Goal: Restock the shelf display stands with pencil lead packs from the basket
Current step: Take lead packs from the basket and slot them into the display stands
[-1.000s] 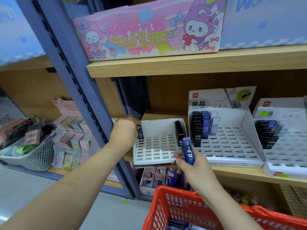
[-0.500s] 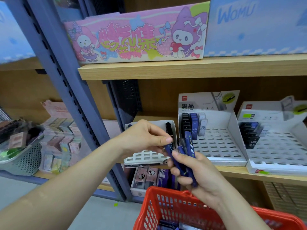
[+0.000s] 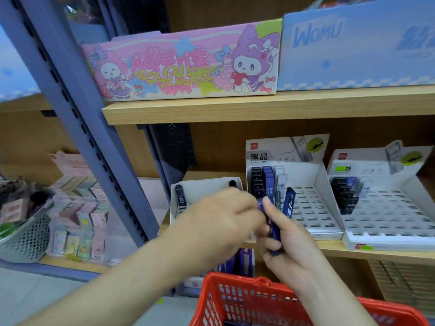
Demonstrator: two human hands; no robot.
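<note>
1. Wooden shelving fills the view. On the lower shelf (image 3: 353,254) three white display stands (image 3: 313,215) are set side by side, and a red basket (image 3: 235,278) is seen below them, close to the person.
2. A bundle of blue pencil lead packs (image 3: 289,204) is held in the closed grip of the right hand (image 3: 289,252). It is above the basket and in front of the shelf edge, with its long axes near upright.
3. The left hand (image 3: 219,222) is seen against the bundle's left side, fingertips at the nearest pack. Through the blur it cannot be told whether that pack is pinched.
4. The leftmost stand (image 3: 202,185), nearly bare with one dark pack at each back corner, lies up and to the left of the bundle, behind the left hand. That hand is judged the nearer one. A pack would have to be kept upright and carried leftward and back to the slots.
</note>
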